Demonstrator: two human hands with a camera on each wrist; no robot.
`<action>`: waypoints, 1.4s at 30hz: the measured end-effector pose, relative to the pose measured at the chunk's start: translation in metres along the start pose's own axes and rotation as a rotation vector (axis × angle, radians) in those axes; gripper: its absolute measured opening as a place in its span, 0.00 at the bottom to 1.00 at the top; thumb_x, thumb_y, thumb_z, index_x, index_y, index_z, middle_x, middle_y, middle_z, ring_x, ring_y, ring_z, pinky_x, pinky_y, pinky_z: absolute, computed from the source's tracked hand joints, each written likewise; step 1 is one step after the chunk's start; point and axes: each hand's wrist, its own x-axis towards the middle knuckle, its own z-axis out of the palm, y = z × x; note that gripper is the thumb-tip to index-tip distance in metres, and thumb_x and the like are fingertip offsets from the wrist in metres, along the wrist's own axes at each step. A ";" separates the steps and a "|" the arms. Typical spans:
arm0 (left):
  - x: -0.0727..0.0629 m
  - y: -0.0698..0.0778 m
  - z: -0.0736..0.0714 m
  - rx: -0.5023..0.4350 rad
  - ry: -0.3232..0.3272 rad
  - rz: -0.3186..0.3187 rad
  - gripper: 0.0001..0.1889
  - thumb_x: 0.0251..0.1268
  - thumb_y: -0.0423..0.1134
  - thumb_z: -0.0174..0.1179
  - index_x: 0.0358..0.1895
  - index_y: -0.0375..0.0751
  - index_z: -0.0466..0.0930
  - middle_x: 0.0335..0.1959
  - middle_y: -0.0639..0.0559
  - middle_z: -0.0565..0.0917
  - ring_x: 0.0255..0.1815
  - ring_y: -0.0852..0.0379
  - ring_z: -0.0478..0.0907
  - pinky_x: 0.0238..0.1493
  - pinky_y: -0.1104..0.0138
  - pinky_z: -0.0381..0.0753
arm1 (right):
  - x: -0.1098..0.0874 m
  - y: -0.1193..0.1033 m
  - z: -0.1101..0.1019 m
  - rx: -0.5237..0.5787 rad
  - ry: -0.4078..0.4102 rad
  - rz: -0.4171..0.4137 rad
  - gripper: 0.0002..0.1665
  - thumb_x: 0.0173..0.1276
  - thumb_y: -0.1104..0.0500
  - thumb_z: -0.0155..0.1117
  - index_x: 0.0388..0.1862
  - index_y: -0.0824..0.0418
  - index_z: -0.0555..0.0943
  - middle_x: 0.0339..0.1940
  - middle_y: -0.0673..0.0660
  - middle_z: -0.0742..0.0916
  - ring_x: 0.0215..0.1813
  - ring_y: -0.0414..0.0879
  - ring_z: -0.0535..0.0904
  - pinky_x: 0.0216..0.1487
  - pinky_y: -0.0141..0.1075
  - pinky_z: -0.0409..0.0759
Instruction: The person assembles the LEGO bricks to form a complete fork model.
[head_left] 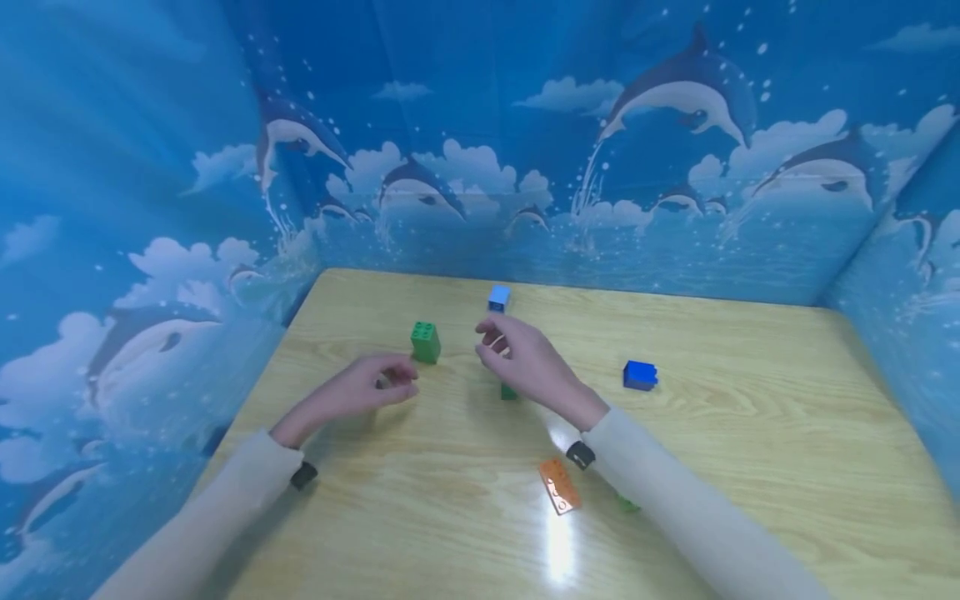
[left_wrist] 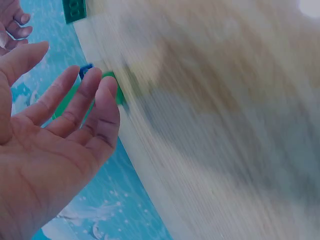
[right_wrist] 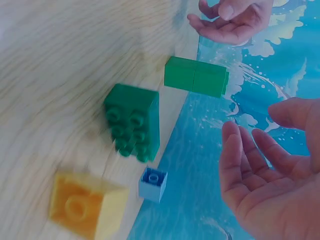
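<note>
Dolphin curtains (head_left: 480,108) behind a wood-grain tabletop (head_left: 750,417). Left hand (head_left: 360,387) and right hand (head_left: 528,358) both have kinda curved, slightly spread fingers (right_wrist: 231,160); green tower (head_left: 426,343) stands just past the left, dark green brick (head_left: 509,391) near the right.

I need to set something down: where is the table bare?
Widest: the stretch of table bordered by the dark blue brick, right sleeve and printed backdrop. Another lies between the left sleeve and orange brick. It is crowded around the right hand, with the dark green brick, light blue brick and yellow brick near it.
</note>
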 end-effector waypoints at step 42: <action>0.042 0.089 0.130 0.113 -0.291 0.281 0.26 0.74 0.46 0.73 0.71 0.51 0.81 0.60 0.65 0.84 0.58 0.69 0.77 0.68 0.64 0.74 | -0.175 0.057 -0.054 -0.127 0.191 0.241 0.21 0.78 0.48 0.74 0.60 0.60 0.85 0.34 0.46 0.82 0.35 0.41 0.79 0.37 0.34 0.82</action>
